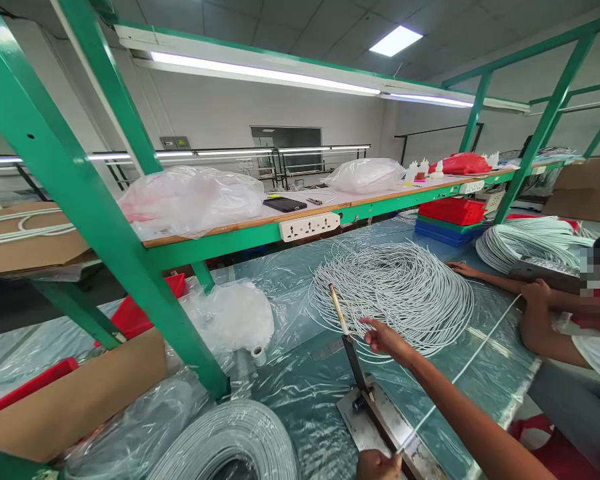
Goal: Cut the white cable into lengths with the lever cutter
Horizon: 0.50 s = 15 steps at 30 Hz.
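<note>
At the bottom edge, my left hand [379, 465] pinches a white cable [443, 401] above the metal base of a lever cutter [387, 427]. My right hand [384, 339] is just right of the cutter's raised lever handle [339, 310]. Its index finger points left and the other fingers are partly curled, with nothing visible in them. The cable stretches up to the right, under my right forearm, to a co-worker's hand [535, 292]. Behind my right hand lies a big loose heap of white cable [395, 287].
A wound cable coil [230, 440] lies at the front left, beside a green post [180, 320]. Red and blue trays [450, 220] stand at the back, near another cable bundle [530, 243]. The shelf above carries a socket strip [310, 228], a phone [285, 204] and plastic bags [195, 197].
</note>
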{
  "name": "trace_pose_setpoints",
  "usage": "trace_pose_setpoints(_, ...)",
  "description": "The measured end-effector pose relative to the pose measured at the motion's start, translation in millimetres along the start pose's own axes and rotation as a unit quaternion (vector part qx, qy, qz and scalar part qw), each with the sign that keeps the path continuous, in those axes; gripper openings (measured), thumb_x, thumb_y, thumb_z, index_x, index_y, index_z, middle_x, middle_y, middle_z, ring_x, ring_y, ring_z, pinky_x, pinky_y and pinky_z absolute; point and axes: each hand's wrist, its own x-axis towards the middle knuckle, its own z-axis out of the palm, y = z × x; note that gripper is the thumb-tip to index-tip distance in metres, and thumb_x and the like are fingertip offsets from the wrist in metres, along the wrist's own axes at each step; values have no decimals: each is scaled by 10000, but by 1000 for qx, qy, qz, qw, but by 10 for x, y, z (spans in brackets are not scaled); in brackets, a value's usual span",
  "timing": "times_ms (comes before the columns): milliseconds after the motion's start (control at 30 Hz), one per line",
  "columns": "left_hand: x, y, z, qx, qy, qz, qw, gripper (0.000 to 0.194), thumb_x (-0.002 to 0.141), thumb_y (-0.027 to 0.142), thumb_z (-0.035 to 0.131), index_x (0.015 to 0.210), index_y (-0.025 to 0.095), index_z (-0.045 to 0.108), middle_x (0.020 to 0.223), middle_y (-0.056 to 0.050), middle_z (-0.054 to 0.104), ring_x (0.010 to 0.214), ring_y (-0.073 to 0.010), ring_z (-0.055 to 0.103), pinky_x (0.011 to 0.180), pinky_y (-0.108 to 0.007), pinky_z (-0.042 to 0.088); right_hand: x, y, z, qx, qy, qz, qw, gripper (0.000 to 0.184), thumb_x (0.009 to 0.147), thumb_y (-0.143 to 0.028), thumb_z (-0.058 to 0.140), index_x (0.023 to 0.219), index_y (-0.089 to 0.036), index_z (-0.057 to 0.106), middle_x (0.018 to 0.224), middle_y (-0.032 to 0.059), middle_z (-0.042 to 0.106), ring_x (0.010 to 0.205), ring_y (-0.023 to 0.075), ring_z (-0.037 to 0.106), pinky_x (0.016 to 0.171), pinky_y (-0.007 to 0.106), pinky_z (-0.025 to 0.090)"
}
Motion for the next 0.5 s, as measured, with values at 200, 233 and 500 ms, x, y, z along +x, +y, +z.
trace_pose_setpoints(200,41,23,-28,5,-4,0,1000,480,502,700,495,388,236,456,357,47,283,411,-111,253,517,-310,218,733,-315,351,61,-1,57,997,498,925,-551,180,1118,-163,426,562,-18,505,427,87,405,466,202,367)
trace_pose_setpoints(233,54,19,-29,6,-1,-4,1000,483,504,701,486,393,232,462,361,42,301,408,-111,260,511,-310,210,770,-316,402,70,-4,64,995,512,922,-559,162,1066,-159,448,545,-19,490,421,86,399,459,198,362)
trace_pose_setpoints(500,37,-21,32,6,119,20,993,256,583,463,607,549,214,553,570,-5,524,664,-194,538,681,-311,412,203,-357,97,117,-44,100,987,519,918,-574,155,919,-184,499,521,-25,503,398,74,450,450,175,400)
